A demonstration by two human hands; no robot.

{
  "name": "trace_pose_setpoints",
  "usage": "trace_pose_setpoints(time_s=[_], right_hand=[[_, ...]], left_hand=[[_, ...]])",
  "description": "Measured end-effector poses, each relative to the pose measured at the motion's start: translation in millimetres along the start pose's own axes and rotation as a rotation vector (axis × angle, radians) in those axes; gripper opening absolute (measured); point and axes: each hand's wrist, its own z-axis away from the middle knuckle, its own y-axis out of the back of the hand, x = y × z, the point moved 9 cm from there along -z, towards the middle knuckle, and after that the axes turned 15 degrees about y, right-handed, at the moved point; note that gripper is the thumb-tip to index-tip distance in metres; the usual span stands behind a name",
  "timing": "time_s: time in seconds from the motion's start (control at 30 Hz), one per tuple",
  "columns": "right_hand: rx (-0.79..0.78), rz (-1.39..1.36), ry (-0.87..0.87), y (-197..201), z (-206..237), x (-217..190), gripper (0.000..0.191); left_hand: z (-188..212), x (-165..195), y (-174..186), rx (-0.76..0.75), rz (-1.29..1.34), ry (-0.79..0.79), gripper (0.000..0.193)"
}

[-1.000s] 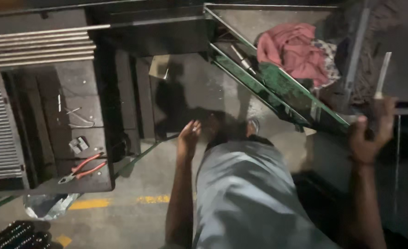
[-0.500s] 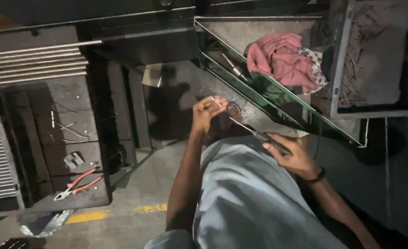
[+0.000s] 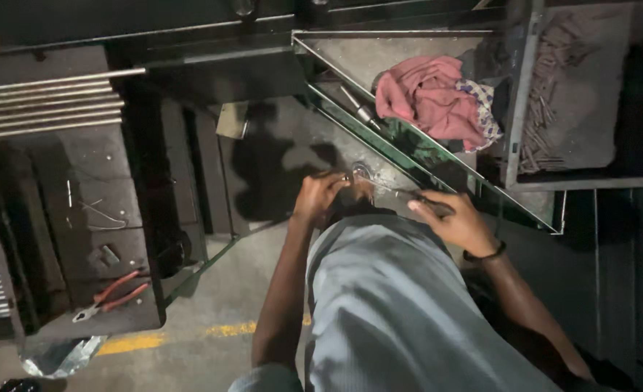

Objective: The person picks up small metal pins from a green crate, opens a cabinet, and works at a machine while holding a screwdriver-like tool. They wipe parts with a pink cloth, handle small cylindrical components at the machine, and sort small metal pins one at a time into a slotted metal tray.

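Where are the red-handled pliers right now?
In the head view, the red-handled pliers lie at lower left on a dark metal surface, far from both hands.

Soft pink cloth (image 3: 429,96); seemingly dull metal tray (image 3: 379,58).

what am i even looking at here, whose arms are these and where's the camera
The camera is worn on a person's head and looks down, so you see their own body and arms from above. There is no machine, just two bare hands. The left hand pinches a small shiny metal ring or clip. The right hand, with a dark band on the wrist, holds a thin dark tool pointed at that piece; what kind of tool is too dim to tell. Behind the hands stands a metal tray holding a pink cloth. On a dark bench at the left lie red-handled pliers and some bits of wire. Metal rods are stacked above them.
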Motion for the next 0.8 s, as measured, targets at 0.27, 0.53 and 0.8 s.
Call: trace_pose_setpoints(time_s=[0.27, 0.53, 0.8], right_hand=[[0.228, -0.105, 0.037, 53, 9, 25, 0.041], [1.141, 0.102, 0.096, 156, 99, 109, 0.048], [1.042, 0.366, 0.243, 131, 123, 66, 0.078]], left_hand=[[-12, 7, 0, 0.095, 0.326, 0.218, 0.018], [2, -59, -12, 0.097, 0.328, 0.577, 0.018], [95, -125, -24, 0.186, 0.740, 1.076, 0.018]])
